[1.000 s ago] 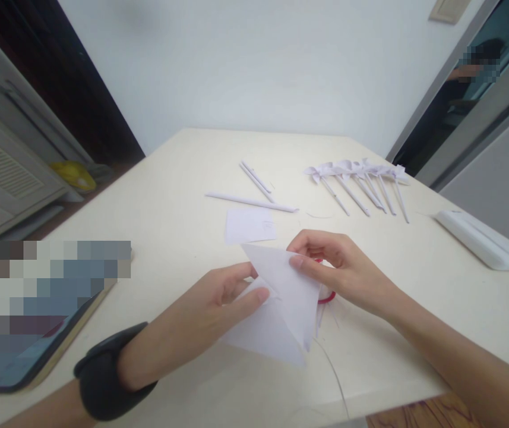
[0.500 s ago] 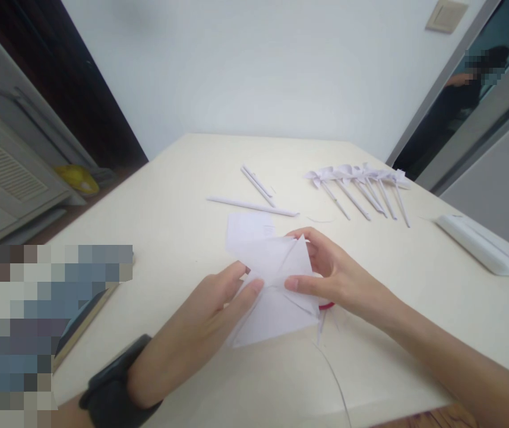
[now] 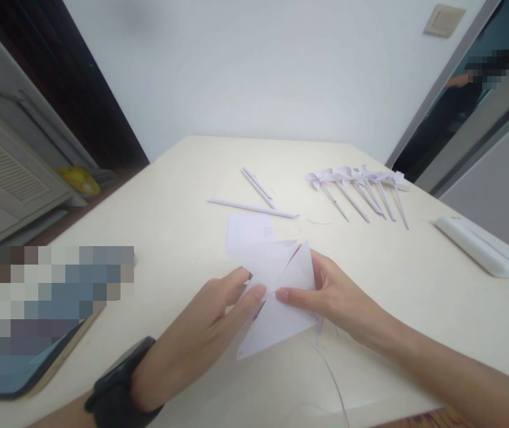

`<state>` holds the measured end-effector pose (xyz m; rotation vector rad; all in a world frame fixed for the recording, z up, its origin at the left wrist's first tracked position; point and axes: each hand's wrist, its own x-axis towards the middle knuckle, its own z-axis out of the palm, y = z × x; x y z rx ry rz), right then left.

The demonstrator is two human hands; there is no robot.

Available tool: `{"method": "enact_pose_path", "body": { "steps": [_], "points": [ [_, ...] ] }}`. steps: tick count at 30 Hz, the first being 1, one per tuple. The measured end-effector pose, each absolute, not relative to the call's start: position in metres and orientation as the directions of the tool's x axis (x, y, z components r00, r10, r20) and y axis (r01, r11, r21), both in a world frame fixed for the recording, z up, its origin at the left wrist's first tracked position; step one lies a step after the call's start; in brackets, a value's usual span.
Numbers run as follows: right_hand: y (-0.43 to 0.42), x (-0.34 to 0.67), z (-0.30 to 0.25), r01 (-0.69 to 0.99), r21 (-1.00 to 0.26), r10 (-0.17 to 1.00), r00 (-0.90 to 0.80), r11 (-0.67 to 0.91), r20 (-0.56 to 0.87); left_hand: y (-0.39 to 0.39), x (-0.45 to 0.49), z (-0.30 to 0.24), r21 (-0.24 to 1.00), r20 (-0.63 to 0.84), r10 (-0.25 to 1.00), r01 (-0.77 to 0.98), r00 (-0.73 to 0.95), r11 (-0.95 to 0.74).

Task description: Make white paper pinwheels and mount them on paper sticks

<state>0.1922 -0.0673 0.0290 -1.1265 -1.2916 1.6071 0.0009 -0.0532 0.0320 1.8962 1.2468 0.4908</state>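
Note:
A white paper square (image 3: 276, 321) with slits running in from its corners is held above the table between both hands. My left hand (image 3: 225, 306), a dark watch on its wrist, pinches the paper's left side, thumb on top. From the right, my right hand (image 3: 321, 285) grips it with the thumb flat on the paper near the middle and the other fingers hidden underneath. Just behind lies a flat piece of white paper (image 3: 249, 229). Beyond that are a long rolled paper stick (image 3: 254, 208) and two shorter paper sticks (image 3: 258, 187).
Several finished paper pinwheels (image 3: 356, 184) lie in a row at the back right. A white plastic packet (image 3: 481, 246) rests at the right edge. Thin wire (image 3: 332, 374) curls near the front. A person (image 3: 459, 95) is beyond the doorway at right.
The paper has turned and tilted slightly, and its slits now gape more. My right thumb has slid a little left toward the middle. The red thing under the right hand is now hidden.

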Motion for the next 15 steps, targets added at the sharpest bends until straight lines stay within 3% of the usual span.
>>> {"method": "enact_pose_path", "body": {
  "steps": [7,15],
  "points": [
    [-0.0686,0.1904,0.03,-0.047,-0.986,0.944,-0.301,-0.158,-0.137,-0.0513,0.0029,0.028,0.968,-0.078,0.862,0.247,0.501,-0.055],
    [-0.0691,0.1898,0.0283,-0.02,-0.99,0.947,-0.296,-0.14,-0.128,-0.0483,0.0018,0.0306,0.976,-0.218,0.815,0.106,0.537,0.191]
  ]
}}
